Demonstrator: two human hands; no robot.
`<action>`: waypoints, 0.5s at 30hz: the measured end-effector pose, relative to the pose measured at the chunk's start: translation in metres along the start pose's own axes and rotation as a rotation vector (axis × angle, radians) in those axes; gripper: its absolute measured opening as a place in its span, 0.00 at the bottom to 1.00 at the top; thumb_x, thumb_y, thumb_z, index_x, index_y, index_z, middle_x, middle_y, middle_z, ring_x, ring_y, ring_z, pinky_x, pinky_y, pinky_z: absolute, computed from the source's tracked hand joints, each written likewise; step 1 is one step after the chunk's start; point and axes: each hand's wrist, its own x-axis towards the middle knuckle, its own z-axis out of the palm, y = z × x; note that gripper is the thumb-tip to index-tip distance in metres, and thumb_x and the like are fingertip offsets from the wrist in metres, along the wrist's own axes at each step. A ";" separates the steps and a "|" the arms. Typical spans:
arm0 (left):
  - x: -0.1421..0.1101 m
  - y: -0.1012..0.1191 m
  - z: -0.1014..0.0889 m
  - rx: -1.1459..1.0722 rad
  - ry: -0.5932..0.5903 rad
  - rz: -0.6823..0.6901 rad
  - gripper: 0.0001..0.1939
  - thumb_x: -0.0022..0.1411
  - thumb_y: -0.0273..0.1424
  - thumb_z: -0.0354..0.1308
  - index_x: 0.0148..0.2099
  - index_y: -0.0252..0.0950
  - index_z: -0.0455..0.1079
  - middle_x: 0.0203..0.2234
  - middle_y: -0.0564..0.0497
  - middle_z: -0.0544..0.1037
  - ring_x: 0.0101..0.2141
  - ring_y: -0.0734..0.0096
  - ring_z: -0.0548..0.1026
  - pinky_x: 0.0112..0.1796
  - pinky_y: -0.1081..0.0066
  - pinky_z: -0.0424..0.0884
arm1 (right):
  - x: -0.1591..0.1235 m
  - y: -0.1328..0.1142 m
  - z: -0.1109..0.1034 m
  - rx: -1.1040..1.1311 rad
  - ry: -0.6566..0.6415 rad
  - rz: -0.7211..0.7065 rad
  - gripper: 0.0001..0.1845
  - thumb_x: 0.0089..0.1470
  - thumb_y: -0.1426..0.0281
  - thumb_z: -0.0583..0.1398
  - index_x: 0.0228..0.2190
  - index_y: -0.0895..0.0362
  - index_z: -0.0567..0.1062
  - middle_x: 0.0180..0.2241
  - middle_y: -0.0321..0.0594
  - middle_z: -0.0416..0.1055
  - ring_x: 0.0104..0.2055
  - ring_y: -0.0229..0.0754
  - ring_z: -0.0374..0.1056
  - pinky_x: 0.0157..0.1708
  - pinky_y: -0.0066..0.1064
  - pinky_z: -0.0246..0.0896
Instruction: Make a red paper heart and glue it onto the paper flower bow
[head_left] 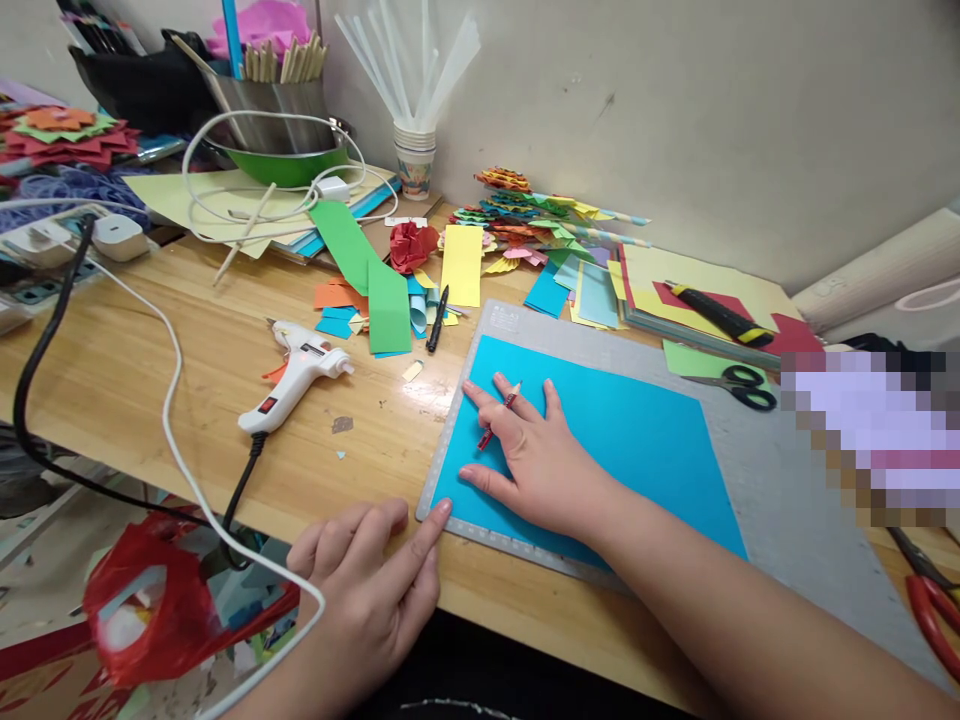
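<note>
A sheet of blue paper (645, 440) lies flat on a grey cutting mat (795, 500) with ruled edges. My right hand (536, 450) rests palm down on the sheet, fingers spread. A short red pencil (486, 436) is tucked between its fingers, the sharpened tip pointing away from me. At the near left corner of the sheet, the stretched index finger of my left hand (375, 570) touches the paper. The other fingers of that hand curl loosely at the table's front edge, with nothing visible in them.
Left of the mat lies a white hot glue gun (289, 375), corded. Behind it are green paper strips (390, 305) and a black pen (437, 320). To the right are scissors (742, 385) and a utility knife (720, 312). A white cable (176, 370) crosses the left side.
</note>
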 end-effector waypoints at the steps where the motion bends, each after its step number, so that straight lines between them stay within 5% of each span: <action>1: 0.000 0.000 0.000 -0.001 0.001 -0.001 0.21 0.58 0.28 0.57 0.53 0.49 0.72 0.35 0.51 0.74 0.34 0.67 0.70 0.37 0.64 0.60 | 0.000 0.000 0.000 -0.002 0.000 0.000 0.35 0.58 0.50 0.52 0.62 0.51 0.52 0.64 0.42 0.52 0.68 0.54 0.36 0.60 0.67 0.23; 15: 0.001 0.001 0.001 0.004 -0.002 0.003 0.20 0.59 0.28 0.57 0.53 0.49 0.72 0.35 0.50 0.75 0.35 0.66 0.69 0.36 0.64 0.60 | 0.000 0.000 0.000 -0.003 0.000 0.001 0.34 0.58 0.50 0.51 0.61 0.50 0.54 0.65 0.41 0.51 0.69 0.54 0.35 0.60 0.68 0.23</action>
